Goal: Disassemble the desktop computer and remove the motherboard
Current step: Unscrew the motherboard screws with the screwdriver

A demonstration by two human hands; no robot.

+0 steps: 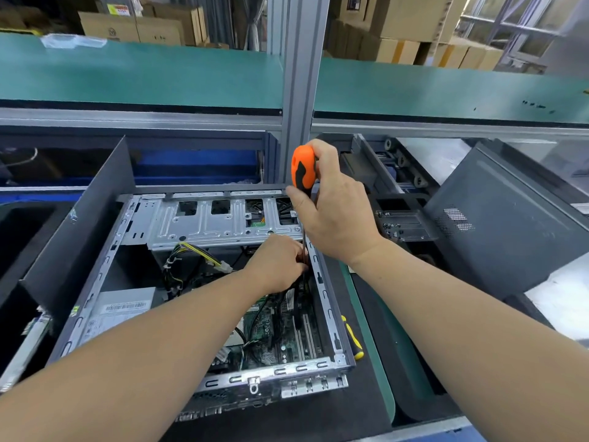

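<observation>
- Motherboard (pixel 280 339) sat in the case (pixel 328 301), low at its near right corner, still mounted, cables (pixel 255 317) trailing over it.
- Left hand (pixel 277 263) reached in by the right wall, fingers curled around the driver's shaft, apparently steadying it; the tip was hidden.
- Right hand (pixel 334 215) was clamped on the orange screwdriver (pixel 304 169), held upright above the case.
- Risk, as I judged it: a tip slipping off an unseen screw could gouge the board or nick a cable; a freed screw might drop among the slots.
- Drive cage (pixel 204 221) crossed the far side, crowding the shaft.
- Yellow-handled tool (pixel 352 338) lay just beside the right wall on the worktop (pixel 376 352).
- Side panel (pixel 79 224) leaned at the left; another case (pixel 510 224) stood at the far right.
</observation>
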